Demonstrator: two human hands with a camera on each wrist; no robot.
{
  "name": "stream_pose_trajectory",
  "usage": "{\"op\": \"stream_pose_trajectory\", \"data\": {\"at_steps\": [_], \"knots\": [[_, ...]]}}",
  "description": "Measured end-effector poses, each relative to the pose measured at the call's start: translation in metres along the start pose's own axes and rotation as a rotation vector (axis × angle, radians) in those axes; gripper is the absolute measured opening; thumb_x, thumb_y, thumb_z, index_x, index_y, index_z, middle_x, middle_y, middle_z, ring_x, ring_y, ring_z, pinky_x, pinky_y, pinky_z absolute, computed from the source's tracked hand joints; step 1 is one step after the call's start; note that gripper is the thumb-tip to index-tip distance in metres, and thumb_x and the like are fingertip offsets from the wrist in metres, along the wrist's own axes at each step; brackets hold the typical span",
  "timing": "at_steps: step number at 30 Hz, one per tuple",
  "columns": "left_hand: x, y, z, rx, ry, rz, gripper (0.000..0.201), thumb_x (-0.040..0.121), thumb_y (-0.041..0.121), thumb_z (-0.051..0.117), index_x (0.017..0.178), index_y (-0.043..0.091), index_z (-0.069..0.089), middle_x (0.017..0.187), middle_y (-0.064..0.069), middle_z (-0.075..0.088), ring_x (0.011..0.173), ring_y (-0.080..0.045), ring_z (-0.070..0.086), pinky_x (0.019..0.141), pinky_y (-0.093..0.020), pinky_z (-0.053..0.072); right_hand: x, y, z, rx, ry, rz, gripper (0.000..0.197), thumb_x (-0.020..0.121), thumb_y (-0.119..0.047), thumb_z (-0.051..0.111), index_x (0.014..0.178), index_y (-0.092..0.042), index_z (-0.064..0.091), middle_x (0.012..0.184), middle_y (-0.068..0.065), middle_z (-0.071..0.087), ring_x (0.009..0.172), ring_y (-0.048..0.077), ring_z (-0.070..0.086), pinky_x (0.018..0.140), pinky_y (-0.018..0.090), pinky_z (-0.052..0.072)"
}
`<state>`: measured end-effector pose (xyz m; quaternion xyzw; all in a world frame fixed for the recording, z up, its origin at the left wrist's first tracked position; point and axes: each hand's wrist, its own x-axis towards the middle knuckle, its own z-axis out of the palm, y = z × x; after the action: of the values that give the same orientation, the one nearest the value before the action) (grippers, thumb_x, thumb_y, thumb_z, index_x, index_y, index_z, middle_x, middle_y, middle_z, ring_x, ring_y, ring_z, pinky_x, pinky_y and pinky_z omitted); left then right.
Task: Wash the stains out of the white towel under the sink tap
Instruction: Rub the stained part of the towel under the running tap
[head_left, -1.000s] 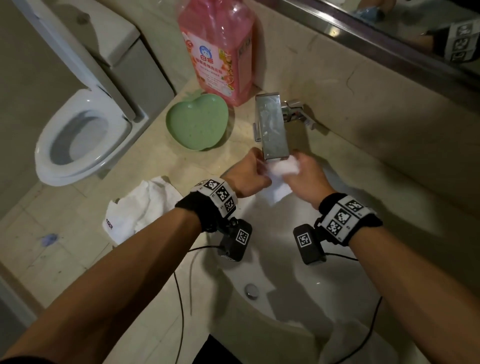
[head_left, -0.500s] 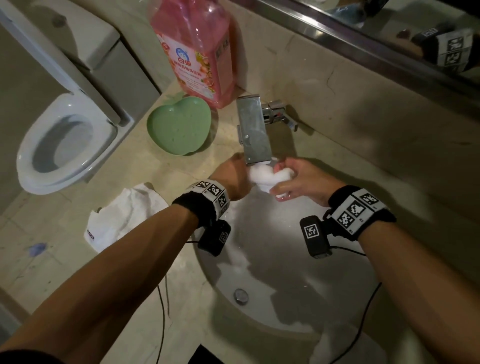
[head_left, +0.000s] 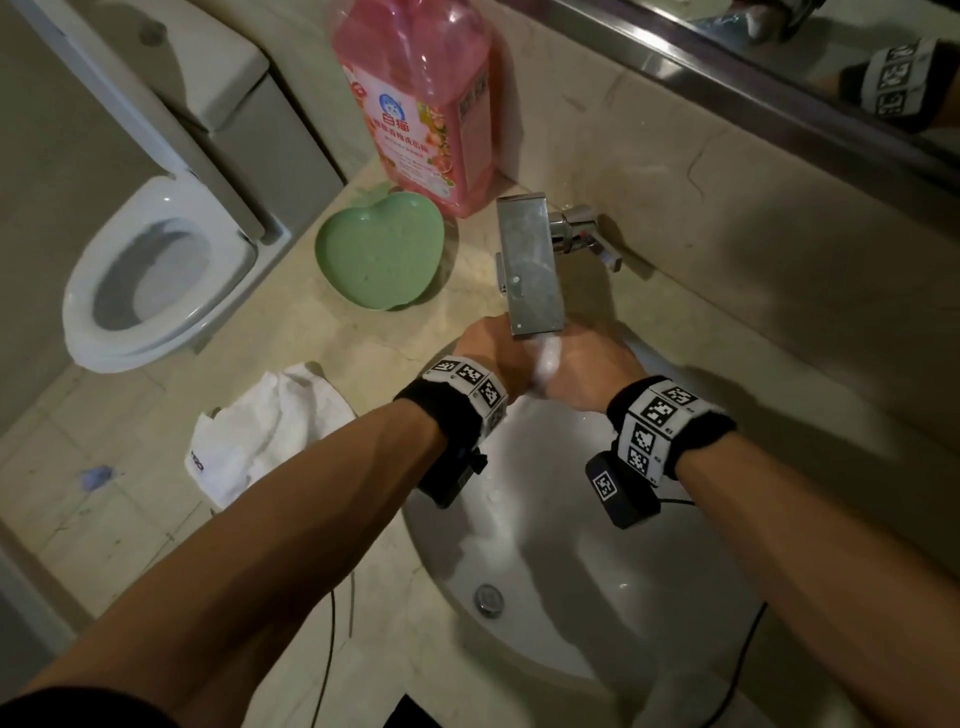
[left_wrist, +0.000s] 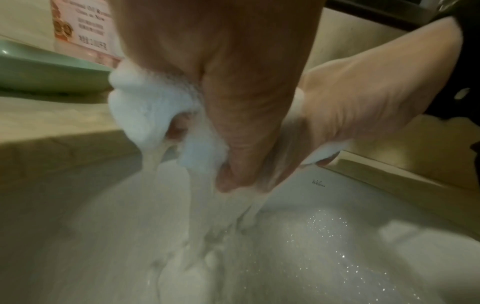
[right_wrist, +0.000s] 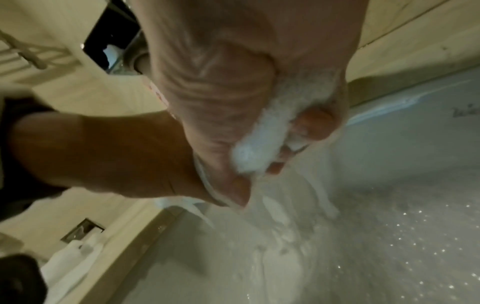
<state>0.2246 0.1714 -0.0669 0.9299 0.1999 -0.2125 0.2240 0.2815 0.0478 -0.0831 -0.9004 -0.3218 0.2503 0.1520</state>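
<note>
Under the tap (head_left: 532, 270), above the sink (head_left: 571, 597), the left hand (head_left: 493, 358) and right hand (head_left: 587, 371) both clench the wadded, soapy white towel (head_left: 548, 361) between them; water streams into the basin.

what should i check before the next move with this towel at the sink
1. Both hands grip the towel: ok. The left hand and right hand are curled round the wadded white towel.
2. Towel under the tap: ok. The wad sits just below the tap spout.
3. Water reaching the towel: ok. Milky water streams off it into the sink.
4. Stains gone: cannot tell. The cloth is balled up and the wrist views are blurred.
5. Drain open: cannot tell. The drain shows, but not whether it is plugged.
6. Soap within reach: ok. The pink bottle stands behind the tap.
</note>
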Motion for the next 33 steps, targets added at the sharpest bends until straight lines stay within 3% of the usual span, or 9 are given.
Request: {"op": "stream_pose_trajectory", "data": {"at_steps": [2, 6, 9, 14, 18, 20, 27, 29, 33], "knots": [[0.0, 0.001, 0.001, 0.023, -0.017, -0.012, 0.016, 0.088, 0.022, 0.059, 0.094, 0.012, 0.07, 0.075, -0.001, 0.07, 0.065, -0.019, 0.064, 0.047, -0.02, 0.049, 0.003, 0.003, 0.003, -0.106, -0.017, -0.006, 0.023, 0.082, -0.042, 0.076, 0.09, -0.029, 0.059, 0.079, -0.005, 0.062, 0.057, 0.007, 0.043, 0.05, 0.017, 0.025], [0.007, -0.002, 0.007, -0.005, -0.088, 0.012, 0.034, 0.089, 0.027, 0.055, 0.117, 0.012, 0.065, 0.119, -0.009, 0.065, 0.108, -0.027, 0.062, 0.089, -0.032, 0.048, 0.008, 0.006, 0.003, -0.215, -0.081, -0.049, 0.026, 0.094, -0.042, 0.062, 0.107, -0.021, 0.057, 0.098, 0.002, 0.06, 0.079, 0.017, 0.045, 0.072, 0.031, 0.034], [0.007, 0.004, 0.0, -0.072, -0.079, 0.017, 0.029, 0.071, 0.033, 0.064, 0.099, 0.03, 0.072, 0.089, 0.008, 0.069, 0.077, -0.016, 0.065, 0.066, -0.023, 0.053, 0.007, 0.004, 0.001, -0.25, -0.078, -0.09, 0.027, 0.095, -0.041, 0.061, 0.11, -0.018, 0.06, 0.093, -0.001, 0.052, 0.08, 0.018, 0.049, 0.073, 0.031, 0.036], [0.007, 0.003, -0.001, -0.03, -0.06, 0.114, 0.038, 0.081, 0.034, 0.062, 0.119, 0.033, 0.062, 0.088, 0.005, 0.062, 0.065, -0.011, 0.052, 0.057, -0.019, 0.042, 0.005, 0.004, -0.002, -0.221, -0.092, -0.054, 0.015, 0.092, -0.033, 0.063, 0.097, -0.02, 0.059, 0.076, -0.005, 0.055, 0.061, 0.007, 0.046, 0.056, 0.022, 0.031], [0.003, -0.004, -0.005, 0.026, -0.162, 0.185, 0.052, 0.089, 0.036, 0.059, 0.139, 0.032, 0.047, 0.138, -0.002, 0.055, 0.118, -0.025, 0.056, 0.101, -0.036, 0.047, -0.002, 0.009, -0.006, -0.141, -0.035, -0.056, 0.038, 0.086, -0.037, 0.073, 0.116, -0.017, 0.06, 0.103, 0.003, 0.059, 0.095, 0.023, 0.06, 0.078, 0.032, 0.044], [-0.003, -0.01, -0.01, -0.053, -0.232, 0.257, 0.057, 0.09, 0.034, 0.06, 0.144, 0.027, 0.041, 0.145, -0.003, 0.048, 0.13, -0.024, 0.047, 0.111, -0.024, 0.032, -0.005, 0.008, -0.011, -0.063, -0.078, -0.108, 0.042, 0.084, -0.024, 0.075, 0.122, -0.016, 0.06, 0.115, 0.008, 0.065, 0.101, 0.028, 0.065, 0.084, 0.037, 0.053], [-0.03, -0.029, -0.008, -0.259, -0.041, 0.246, 0.05, 0.083, 0.021, 0.067, 0.127, 0.004, 0.048, 0.119, -0.016, 0.057, 0.101, -0.03, 0.062, 0.081, -0.042, 0.057, -0.013, -0.013, -0.007, 0.042, -0.041, -0.406, 0.054, 0.076, 0.012, 0.067, 0.121, -0.016, 0.061, 0.121, 0.009, 0.068, 0.112, 0.025, 0.063, 0.1, 0.03, 0.045], [-0.031, -0.034, -0.008, -0.414, -0.053, 0.208, 0.059, 0.083, 0.014, 0.066, 0.136, 0.01, 0.038, 0.108, -0.009, 0.06, 0.086, -0.024, 0.065, 0.066, -0.036, 0.058, -0.014, -0.02, -0.001, 0.027, 0.018, -0.352, 0.055, 0.076, 0.006, 0.073, 0.126, -0.012, 0.057, 0.119, 0.018, 0.067, 0.108, 0.034, 0.063, 0.093, 0.031, 0.044], [-0.033, -0.048, -0.002, -0.484, -0.019, 0.189, 0.073, 0.081, 0.009, 0.066, 0.146, 0.022, 0.036, 0.111, 0.0, 0.065, 0.096, -0.016, 0.062, 0.066, -0.007, 0.043, -0.014, -0.026, 0.003, 0.073, 0.091, -0.288, 0.038, 0.066, -0.001, 0.084, 0.102, -0.004, 0.074, 0.098, 0.021, 0.072, 0.089, 0.036, 0.069, 0.083, 0.032, 0.05]]}}
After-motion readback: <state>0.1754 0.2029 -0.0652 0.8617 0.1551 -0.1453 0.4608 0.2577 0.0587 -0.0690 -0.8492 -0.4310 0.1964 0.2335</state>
